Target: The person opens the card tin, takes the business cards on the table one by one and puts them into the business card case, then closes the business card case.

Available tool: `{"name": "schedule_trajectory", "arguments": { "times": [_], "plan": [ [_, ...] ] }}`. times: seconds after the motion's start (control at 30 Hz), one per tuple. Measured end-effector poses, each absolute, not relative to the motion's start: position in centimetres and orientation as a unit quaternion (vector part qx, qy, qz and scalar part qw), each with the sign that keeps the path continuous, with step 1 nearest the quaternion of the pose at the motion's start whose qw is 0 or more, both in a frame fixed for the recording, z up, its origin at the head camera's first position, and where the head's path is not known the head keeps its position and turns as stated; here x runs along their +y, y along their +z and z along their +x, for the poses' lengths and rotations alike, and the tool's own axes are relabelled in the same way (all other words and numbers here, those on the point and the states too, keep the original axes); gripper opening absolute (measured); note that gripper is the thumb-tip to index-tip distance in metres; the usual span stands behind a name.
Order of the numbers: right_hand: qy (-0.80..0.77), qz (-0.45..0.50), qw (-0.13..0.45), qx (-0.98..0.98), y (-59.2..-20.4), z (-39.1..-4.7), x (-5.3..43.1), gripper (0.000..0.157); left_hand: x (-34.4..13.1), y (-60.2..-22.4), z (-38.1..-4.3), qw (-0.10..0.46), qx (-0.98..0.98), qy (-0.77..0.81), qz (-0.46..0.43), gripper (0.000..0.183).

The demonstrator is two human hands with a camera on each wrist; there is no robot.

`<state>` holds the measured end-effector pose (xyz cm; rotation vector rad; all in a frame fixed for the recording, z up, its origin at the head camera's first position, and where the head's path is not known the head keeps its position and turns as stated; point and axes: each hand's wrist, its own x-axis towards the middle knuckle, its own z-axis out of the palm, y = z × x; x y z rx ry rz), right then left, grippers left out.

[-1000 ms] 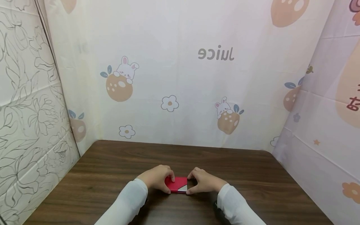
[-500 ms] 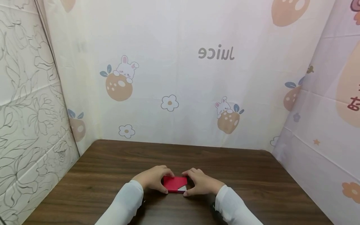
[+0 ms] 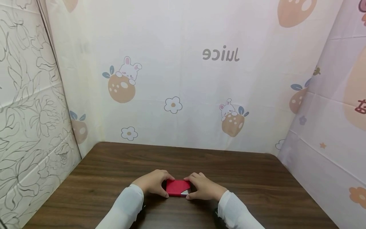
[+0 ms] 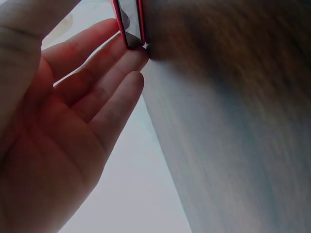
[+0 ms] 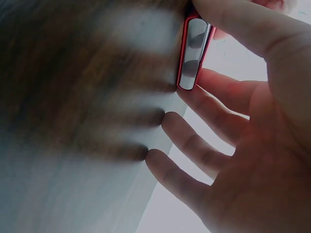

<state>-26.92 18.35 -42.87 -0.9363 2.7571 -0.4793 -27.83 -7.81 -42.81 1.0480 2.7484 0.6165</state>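
A small red card case [image 3: 174, 187] with a silver corner lies flat on the dark wooden table. My left hand [image 3: 152, 183] spans its left end, the thumb at the near corner and the index fingertip at the far edge. The right hand [image 3: 207, 187] pinches the right end between thumb and index finger. In the left wrist view, the case's shiny end [image 4: 131, 24] meets the fingertips, while the thumb tip is out of frame. From the right wrist, the other metallic end [image 5: 193, 53] shows between thumb and fingers, with the lower fingers spread apart.
The brown table [image 3: 183, 159] reaches back to a white curtain [image 3: 183, 63] printed with rabbits, fruit and flowers. Another curtain [image 3: 31, 95] with line-drawn flowers hangs along the left, and a printed one [image 3: 323, 127] along the right.
My left index finger has come off the case's top, and that hand has slid slightly left. The right hand has moved left, farther over its end. The case has hardly shifted.
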Motion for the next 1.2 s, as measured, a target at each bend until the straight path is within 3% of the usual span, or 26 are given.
{"name": "schedule_trajectory", "arguments": {
  "times": [0.6,1.2],
  "plan": [
    [-0.182,-0.297,0.113,0.931,-42.9,-27.5,20.8,0.063,-5.3,-42.8,-28.6,0.062,0.909,0.193,0.363,0.056],
    [-0.233,-0.316,0.099,0.914,-42.4,-27.3,21.8,0.062,-5.8,-43.1,-28.8,0.077,0.903,0.236,0.351,0.058]
  ]
}}
